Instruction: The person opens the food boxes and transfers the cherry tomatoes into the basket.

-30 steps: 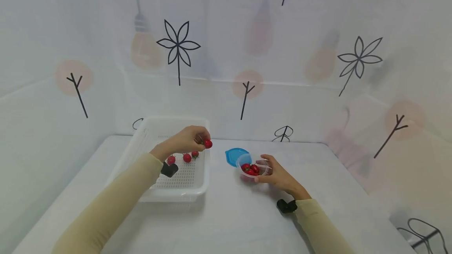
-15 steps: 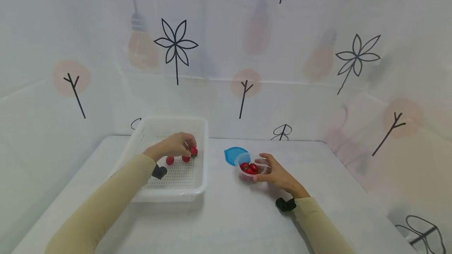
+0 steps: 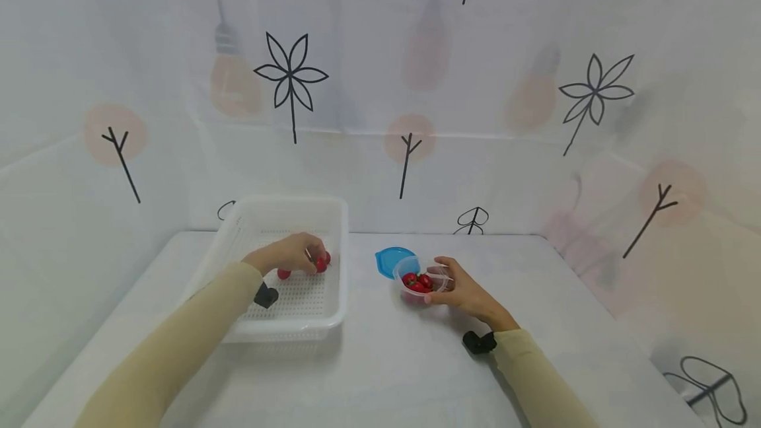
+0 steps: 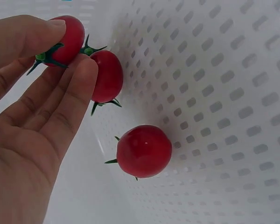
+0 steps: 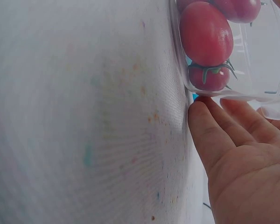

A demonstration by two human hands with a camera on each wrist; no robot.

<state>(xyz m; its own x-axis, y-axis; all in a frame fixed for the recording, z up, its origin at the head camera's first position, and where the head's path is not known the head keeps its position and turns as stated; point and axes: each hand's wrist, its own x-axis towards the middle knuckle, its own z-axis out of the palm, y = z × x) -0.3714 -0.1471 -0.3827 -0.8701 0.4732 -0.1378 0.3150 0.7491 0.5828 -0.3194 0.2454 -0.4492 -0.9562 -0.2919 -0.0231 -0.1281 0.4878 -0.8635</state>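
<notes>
Inside the white basket (image 3: 297, 322), my left hand (image 3: 291, 253) pinches a red cherry tomato (image 4: 72, 39) between thumb and fingers. A second cherry tomato (image 4: 107, 77) lies against the index finger, and a third cherry tomato (image 4: 144, 151) sits apart on the perforated floor. Across the table, my right hand (image 3: 466, 292) grips the side of a small clear plastic container (image 3: 399, 276), thumb at the near side and fingers around the far side. Several tomatoes (image 5: 206, 35) with green stems lie in that container. The left fingers partly hide the tomatoes in the head view.
A blue lid (image 3: 392, 259) lies on the white table (image 3: 392, 362) just behind the clear container. A patterned backdrop (image 3: 357, 84) rises behind the table. Each wrist carries a black camera mount, and the sleeves are pale yellow.
My left hand has moved from the basket's right rim, where it held a tomato, back and down to the tomatoes on the basket floor. My right hand stays on the container.
</notes>
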